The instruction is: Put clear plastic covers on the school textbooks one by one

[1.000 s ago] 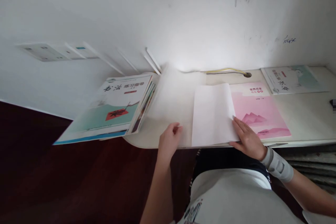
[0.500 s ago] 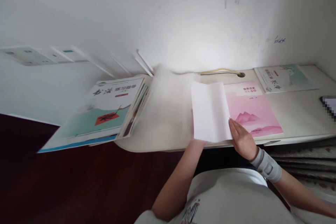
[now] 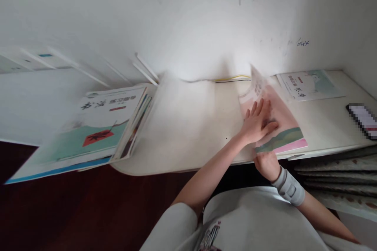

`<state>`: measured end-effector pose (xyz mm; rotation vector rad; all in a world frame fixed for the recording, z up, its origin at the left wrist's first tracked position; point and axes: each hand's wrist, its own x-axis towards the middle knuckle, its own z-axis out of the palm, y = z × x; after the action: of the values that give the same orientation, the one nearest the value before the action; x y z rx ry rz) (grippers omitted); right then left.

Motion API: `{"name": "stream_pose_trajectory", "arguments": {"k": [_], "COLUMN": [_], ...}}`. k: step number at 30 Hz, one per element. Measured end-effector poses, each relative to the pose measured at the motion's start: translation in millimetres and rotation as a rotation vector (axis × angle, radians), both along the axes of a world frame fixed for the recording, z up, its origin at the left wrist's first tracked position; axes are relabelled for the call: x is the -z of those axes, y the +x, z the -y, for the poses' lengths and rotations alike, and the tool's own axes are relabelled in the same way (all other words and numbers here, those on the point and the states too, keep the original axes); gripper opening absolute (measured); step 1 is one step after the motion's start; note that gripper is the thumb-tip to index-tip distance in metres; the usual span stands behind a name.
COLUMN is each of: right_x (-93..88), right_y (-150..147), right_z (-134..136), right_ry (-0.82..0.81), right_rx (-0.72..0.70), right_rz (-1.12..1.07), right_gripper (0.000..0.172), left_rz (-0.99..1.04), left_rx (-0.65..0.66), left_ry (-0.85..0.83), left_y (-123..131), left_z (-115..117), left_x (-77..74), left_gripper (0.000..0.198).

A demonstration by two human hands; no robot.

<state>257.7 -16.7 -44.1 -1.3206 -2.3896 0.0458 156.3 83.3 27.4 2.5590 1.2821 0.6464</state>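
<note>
A pink book [image 3: 279,119] lies near the front edge of the white desk [image 3: 191,125], its cover folded over and blurred by motion. My left hand [image 3: 257,121] lies flat on that cover with its fingers spread. My right hand [image 3: 266,164], with a grey wrist band, is at the book's near edge below the desk's rim; its fingers are tucked under the book and hidden.
A stack of books with a white and teal cover [image 3: 91,125] sits at the desk's left end, overhanging it. Another thin book [image 3: 309,84] lies at the back right. A dark phone [image 3: 363,119] rests at the right edge. A yellow and black cable [image 3: 232,79] runs along the wall.
The white sheet that stood over the pink book is gone from view. My left hand crossed from the left onto the book's cover. My right hand slid down to the book's near edge.
</note>
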Motion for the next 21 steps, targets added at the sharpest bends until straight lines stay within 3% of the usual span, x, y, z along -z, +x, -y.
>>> {"name": "stream_pose_trajectory", "arguments": {"k": [3, 6, 10, 13, 17, 21], "right_x": [-5.5, -12.0, -23.8, -37.2, -47.6, -39.9], "right_y": [6.3, 22.8, 68.8, 110.3, 145.1, 149.8], "right_z": [10.7, 22.4, 31.2, 32.2, 30.8, 29.0], "right_ry": [0.075, 0.095, -0.110, -0.322, -0.474, -0.368], "right_rx": [0.072, 0.142, 0.085, 0.051, 0.270, 0.526], "right_rz": [0.026, -0.120, -0.325, -0.451, -0.750, -1.106], "right_gripper": [0.033, 0.035, 0.038, 0.029, 0.023, 0.037], "left_rz": [-0.056, -0.132, -0.248, -0.193, 0.003, 0.120], "left_rx": [0.022, 0.036, -0.006, -0.127, -0.266, -0.356], "left_ry": [-0.105, -0.100, -0.109, -0.095, -0.170, -0.303], "left_y": [9.0, 16.3, 14.9, 0.7, -23.1, -38.1], "left_z": [-9.7, -23.1, -43.4, -56.4, -69.5, -74.7], "left_x": [-11.5, -12.2, -2.4, 6.1, 14.8, 18.5], "left_gripper": [0.073, 0.074, 0.079, 0.080, 0.080, 0.071]}}
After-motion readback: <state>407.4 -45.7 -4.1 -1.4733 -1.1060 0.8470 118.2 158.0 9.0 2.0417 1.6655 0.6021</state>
